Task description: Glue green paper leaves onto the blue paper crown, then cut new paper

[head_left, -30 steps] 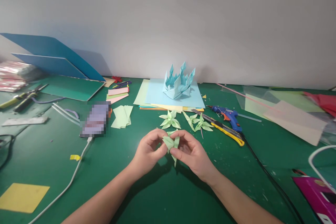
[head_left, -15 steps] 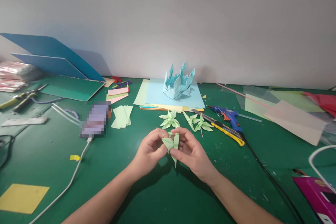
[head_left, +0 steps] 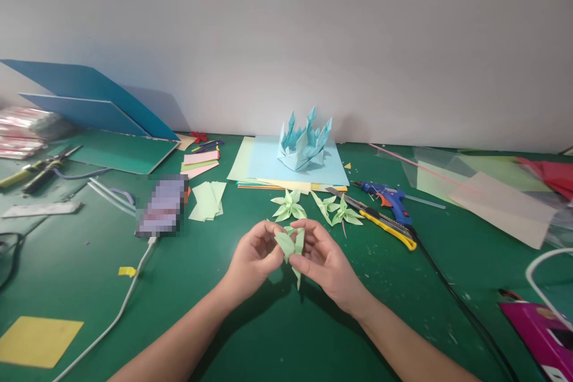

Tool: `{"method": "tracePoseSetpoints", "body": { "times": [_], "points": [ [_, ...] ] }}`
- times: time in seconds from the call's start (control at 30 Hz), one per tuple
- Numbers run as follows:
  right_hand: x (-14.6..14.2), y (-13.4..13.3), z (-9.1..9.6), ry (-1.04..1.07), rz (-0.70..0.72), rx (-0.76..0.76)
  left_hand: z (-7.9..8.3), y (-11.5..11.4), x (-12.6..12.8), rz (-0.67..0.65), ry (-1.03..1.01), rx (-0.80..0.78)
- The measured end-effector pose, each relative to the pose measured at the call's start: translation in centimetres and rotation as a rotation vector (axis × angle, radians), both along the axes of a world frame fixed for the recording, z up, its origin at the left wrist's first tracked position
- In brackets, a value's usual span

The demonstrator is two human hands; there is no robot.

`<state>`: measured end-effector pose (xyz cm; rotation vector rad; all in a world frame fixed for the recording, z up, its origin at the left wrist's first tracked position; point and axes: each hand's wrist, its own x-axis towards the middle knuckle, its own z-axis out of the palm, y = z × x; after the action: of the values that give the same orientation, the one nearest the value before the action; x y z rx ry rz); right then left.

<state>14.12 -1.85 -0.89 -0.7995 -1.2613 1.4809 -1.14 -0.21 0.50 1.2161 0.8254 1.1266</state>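
Between my two hands is a light green folded paper flower (head_left: 289,243), held above the green table. My left hand (head_left: 257,255) pinches its left petals between thumb and fingers. My right hand (head_left: 324,259) grips the right side, thumb in front and fingers behind. One pointed petal hangs down below the right thumb. Parts of the flower are hidden by my fingers. Just beyond my hands lie a finished-looking green paper flower (head_left: 290,206) and more like it (head_left: 344,213) to the right.
A light blue folded paper crown shape (head_left: 302,146) stands on stacked paper sheets (head_left: 264,161). A yellow cutter knife (head_left: 389,230) and a blue glue gun (head_left: 387,197) lie right. To the left are green paper slips (head_left: 208,200), a blurred phone (head_left: 163,206) and its white cable (head_left: 129,292).
The petals between my hands have shifted slightly, the left one opening a little more upright. Both hands keep their grip in nearly the same place.
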Motion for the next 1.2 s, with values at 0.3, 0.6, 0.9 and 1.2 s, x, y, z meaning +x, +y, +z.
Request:
{"method": "tracePoseSetpoints", "body": {
  "times": [0.3,0.6,0.9,1.2],
  "points": [
    [-0.1,0.0,0.0,0.033,0.023,-0.078,0.3,0.0,0.1,-0.005,0.005,-0.045],
    [-0.2,-0.1,0.1,0.03,0.031,-0.088,0.1,0.0,0.1,-0.035,-0.011,-0.049],
    [-0.2,0.3,0.3,0.037,-0.012,-0.1,0.3,0.3,-0.2,-0.029,0.022,-0.011],
    [0.3,1.0,0.2,-0.207,-0.166,0.028,0.0,0.8,-0.6,0.007,0.064,-0.005]
  ]
}}
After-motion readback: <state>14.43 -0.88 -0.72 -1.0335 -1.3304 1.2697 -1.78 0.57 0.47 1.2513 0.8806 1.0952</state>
